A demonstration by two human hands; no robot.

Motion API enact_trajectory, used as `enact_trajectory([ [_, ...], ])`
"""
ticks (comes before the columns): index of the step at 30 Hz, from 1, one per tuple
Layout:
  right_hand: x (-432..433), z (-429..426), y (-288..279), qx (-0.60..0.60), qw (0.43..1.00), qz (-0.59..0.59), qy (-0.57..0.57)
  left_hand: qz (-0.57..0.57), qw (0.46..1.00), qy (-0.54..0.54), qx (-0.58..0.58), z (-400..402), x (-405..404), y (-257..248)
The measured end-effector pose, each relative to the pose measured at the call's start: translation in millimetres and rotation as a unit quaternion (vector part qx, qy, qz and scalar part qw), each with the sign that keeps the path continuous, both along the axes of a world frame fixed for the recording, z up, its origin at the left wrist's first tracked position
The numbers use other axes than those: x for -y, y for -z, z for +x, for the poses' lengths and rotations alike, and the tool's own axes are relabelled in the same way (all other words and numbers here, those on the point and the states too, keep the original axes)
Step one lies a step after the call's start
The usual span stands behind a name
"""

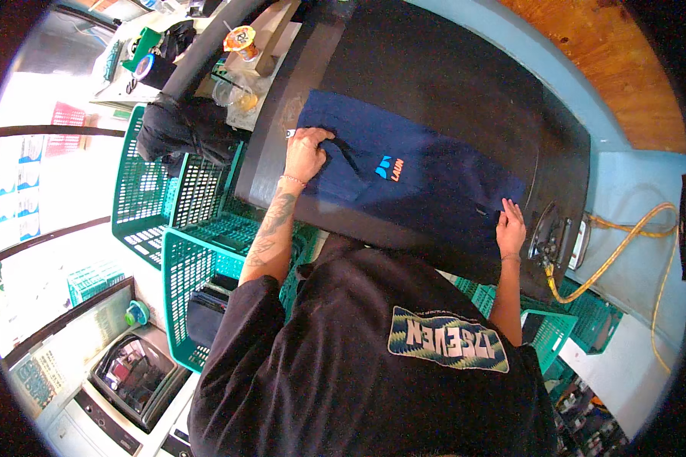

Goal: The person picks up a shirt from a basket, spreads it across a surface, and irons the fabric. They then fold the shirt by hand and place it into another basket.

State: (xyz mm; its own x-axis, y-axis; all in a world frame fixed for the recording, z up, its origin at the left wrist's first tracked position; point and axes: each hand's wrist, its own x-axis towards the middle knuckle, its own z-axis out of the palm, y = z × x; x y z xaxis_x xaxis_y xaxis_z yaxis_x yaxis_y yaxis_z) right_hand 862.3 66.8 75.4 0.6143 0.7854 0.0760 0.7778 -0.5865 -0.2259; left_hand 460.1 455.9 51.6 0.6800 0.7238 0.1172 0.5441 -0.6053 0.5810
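A navy blue cloth garment (429, 151) with a printed logo bearing writing lies flat across a black padded ironing table (457, 74). My left hand (307, 153) is closed over the garment's left end, beside a small white tag. Near its fingertips a dark strip, perhaps a drawstring, runs across the cloth. At the opposite end, my right hand (511, 228) rests on the garment's lower right corner with its fingers extended. Just right of that hand stands a clothes iron (546, 237) on the table, its yellow cord trailing from it.
Green plastic baskets (168, 240) stand left and below the table, one with folded dark clothes. Dark cloth (186, 131) drapes over a basket. A drink cup (243, 43) and a clear plastic cup (234, 91) sit beyond the table's left edge. The yellow cord (623, 260) loops at right.
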Motion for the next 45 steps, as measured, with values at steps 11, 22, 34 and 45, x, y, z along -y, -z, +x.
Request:
enact_trajectory([
  [11, 3, 6, -24, -0.144, 0.988, -0.032, 0.044, -0.231, 0.953, -0.117, 0.16, -24, -103, -1],
  [22, -30, 102, 11, -0.141, 0.984, 0.047, 0.096, -0.072, 0.996, -0.056, 0.019, 36, -136, 26],
  [34, -63, 95, 30, 0.107, 0.979, 0.129, 0.113, 0.194, 0.976, -0.083, -0.055, 76, -98, -7],
  [45, -75, 55, 55, 0.074, 0.991, -0.046, 0.104, 0.198, 0.964, -0.017, -0.178, 65, -57, 36],
])
